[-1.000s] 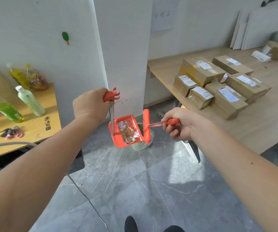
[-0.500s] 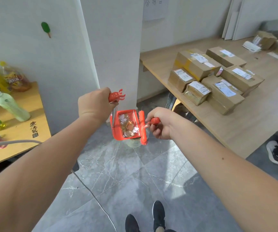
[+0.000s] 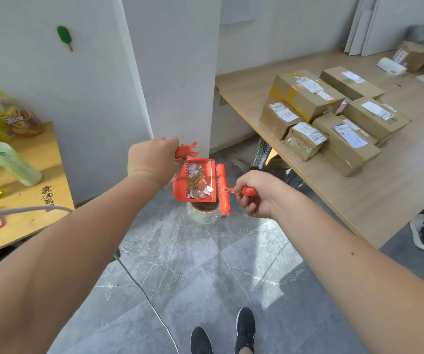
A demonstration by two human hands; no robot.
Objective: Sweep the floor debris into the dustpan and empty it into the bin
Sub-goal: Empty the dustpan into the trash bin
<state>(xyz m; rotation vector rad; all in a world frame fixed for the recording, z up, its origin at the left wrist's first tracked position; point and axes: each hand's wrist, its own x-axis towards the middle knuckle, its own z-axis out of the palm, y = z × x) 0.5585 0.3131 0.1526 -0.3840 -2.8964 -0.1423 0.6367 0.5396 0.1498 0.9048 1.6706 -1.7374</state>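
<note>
Grey tile floor (image 3: 180,272) lies nearest; beyond, the left hand (image 3: 152,159) clamps the dustpan (image 3: 180,192) of debris (image 3: 198,183) above the bin (image 3: 203,215), and the right hand (image 3: 256,195) grips the brush (image 3: 223,187). Tipping off-centre could spill scraps past the bin's narrow mouth.

Premises: small office or parcel-handling back room, not domestic. Evidence: long wooden bench (image 3: 397,180) at right of frame carrying cluster of sealed cardboard parcels (image 3: 333,118) with printed shipping labels; further parcel and label roll at upper right. Flat white boards (image 3: 374,24) leaning on wall, upper right. Paper notice (image 3: 236,8) fixed to wall, top centre. White partition panels (image 3: 170,62) at centre. Grey marble-pattern floor tiles (image 3: 193,277). Second wooden bench (image 3: 27,200) at left holding drink bottles (image 3: 9,159); cable (image 3: 149,305) trailing across floor.
</note>
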